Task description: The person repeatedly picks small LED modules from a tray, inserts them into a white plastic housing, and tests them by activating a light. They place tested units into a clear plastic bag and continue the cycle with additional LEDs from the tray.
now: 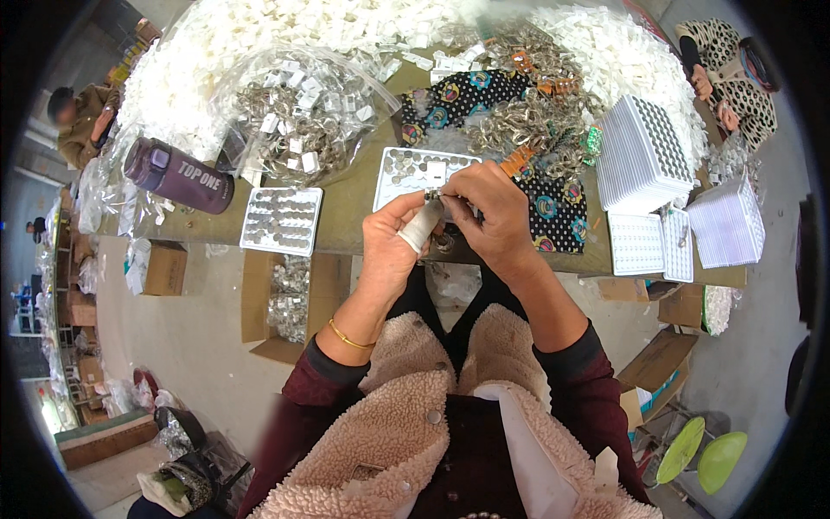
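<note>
My left hand (398, 232), with a white cover on one finger, and my right hand (491, 212) meet over the table's near edge. Both pinch a small metallic piece (432, 196), mostly hidden by my fingers. Below the fingertips shows a dark, shiny metal part (443, 242); whether it joins that piece I cannot tell. Just beyond my hands lies a white tray (380, 186) with round silver discs in it. Another white tray (281, 192) with rows of similar discs sits to the left.
A purple bottle (183, 177) lies tilted at left. Beyond are an open plastic bag (303, 117) of metal and white pieces, a white heap (346, 24) and metal parts on patterned cloth (553, 203). Stacked white trays (644, 151) stand right. Cardboard boxes (328, 298) are below. Two people sit farther off.
</note>
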Tool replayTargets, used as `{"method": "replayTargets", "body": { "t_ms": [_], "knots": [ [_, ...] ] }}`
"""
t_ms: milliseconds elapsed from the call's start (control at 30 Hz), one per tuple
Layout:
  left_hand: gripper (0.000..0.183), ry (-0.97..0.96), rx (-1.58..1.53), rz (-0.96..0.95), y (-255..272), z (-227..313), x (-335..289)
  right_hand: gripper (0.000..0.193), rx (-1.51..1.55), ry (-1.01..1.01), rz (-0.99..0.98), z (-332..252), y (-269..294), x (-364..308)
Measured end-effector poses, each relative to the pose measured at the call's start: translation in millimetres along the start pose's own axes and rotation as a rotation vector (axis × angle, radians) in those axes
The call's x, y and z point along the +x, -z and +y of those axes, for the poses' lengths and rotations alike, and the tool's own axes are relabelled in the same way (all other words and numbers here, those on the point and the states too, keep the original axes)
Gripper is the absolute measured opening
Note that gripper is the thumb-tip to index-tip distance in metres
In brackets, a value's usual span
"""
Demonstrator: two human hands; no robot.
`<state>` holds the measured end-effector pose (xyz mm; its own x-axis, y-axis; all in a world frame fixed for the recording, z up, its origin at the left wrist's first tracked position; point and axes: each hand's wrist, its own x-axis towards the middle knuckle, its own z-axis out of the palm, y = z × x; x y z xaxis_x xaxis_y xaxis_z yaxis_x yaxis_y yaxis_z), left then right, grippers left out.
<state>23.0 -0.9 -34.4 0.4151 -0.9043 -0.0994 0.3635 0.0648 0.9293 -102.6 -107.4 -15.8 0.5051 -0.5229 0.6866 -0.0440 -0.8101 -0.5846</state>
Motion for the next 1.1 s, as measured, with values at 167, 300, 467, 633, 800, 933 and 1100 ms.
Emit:
{"method": "replayTargets", "body": {
  "t_ms": [167, 300, 467, 633, 800, 933, 1100],
  "knots": [
    [0.023, -0.023, 0.001, -0.009, 1, -3, 0, 0.014, -0.001, 0.019, -0.045, 4, -1, 0],
    [0.022, -0.022, 0.063, -0.021, 1, 0, 0, 0.010, 0.031, 0.014, -0.143, 6, 4, 6],
    [0.017, -0.069, 0.101, -0.021, -3, -2, -2, 0.008, 0.026, -0.007, -0.242, 5, 13, 5],
    [0.017, -0.312, 0.519, -0.047, 0, -6, -2, 0.007, 0.074, -0.090, -0.245, 1, 27, -8],
    [0.006, -0.264, 0.035, -0.157, -6, -7, -1, 0.021, 0.483, -0.597, 0.045, -6, 22, -14],
    [0.008, -0.237, 0.014, -0.262, -16, -7, -6, 0.013, 0.414, -0.402, -0.091, 1, 25, -11],
    [0.017, -0.099, 0.009, -0.428, -7, 6, -8, 0.011, 0.528, -0.379, -0.080, 5, 36, -10]
  ]
}}
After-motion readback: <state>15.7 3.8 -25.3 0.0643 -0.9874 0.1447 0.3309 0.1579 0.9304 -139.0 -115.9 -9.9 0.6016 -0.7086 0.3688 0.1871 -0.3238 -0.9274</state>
